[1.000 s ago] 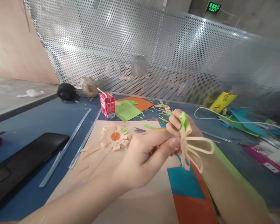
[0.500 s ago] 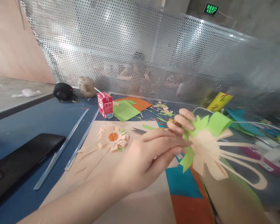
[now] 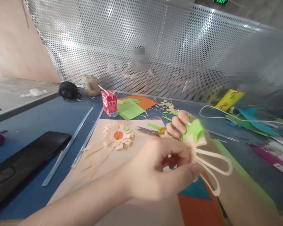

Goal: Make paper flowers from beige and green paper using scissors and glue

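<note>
Both our hands pinch one half-made paper flower (image 3: pixel 198 141), held up in front of us above the table. Our left hand (image 3: pixel 160 171) clasps its peach base from below; our right hand (image 3: pixel 179 124) grips the green leaf fold at its top. Peach loops (image 3: pixel 214 166) trail to the right of the grip. Beyond it lie scissors (image 3: pixel 149 131), then a finished paper flower (image 3: pixel 118 136) to the left. Farther left stands a red drink carton (image 3: pixel 109 103), its label too blurred to read.
</note>
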Tool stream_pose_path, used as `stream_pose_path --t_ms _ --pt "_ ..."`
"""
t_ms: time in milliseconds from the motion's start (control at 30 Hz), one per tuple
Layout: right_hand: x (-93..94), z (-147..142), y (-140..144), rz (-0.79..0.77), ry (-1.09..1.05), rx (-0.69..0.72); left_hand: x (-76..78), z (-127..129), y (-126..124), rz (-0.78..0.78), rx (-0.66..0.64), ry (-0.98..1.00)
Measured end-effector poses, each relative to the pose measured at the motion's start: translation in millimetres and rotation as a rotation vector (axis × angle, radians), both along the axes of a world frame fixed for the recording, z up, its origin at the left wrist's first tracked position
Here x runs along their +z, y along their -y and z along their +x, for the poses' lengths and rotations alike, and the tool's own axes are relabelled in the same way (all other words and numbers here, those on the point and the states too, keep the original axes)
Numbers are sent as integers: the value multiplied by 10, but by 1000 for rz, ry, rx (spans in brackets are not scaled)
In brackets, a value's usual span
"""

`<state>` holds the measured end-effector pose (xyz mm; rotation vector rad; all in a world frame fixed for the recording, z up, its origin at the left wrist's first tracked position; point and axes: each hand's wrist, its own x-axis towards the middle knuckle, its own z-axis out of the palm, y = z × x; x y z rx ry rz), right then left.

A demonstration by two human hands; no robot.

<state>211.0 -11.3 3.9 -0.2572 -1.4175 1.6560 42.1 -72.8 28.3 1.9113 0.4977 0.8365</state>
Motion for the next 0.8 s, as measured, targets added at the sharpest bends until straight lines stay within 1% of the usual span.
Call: stream_pose_path --t_ms 67,167,267,367,567,700,800 --pt "-28 15 -28 10 23 8 6 -9 -1 -47 -9 -39" --pt "-53 30 -42 12 54 -30 7 -25 -12 -80 6 -81" --pt "-52 34 -34 31 93 -78 -1 -35 -38 -121 -2 -94" --pt "-38 37 -29 43 123 -86 -16 -36 -67 -148 11 -85" --pt "-38 58 -51 30 102 -102 -38 -46 -91 -61 23 -49" --pt "-53 67 -100 3 43 -73 -31 -62 -99 11 30 -23" --pt "-34 53 -107 -11 -8 -55 -31 -65 -103 37 65 -10"
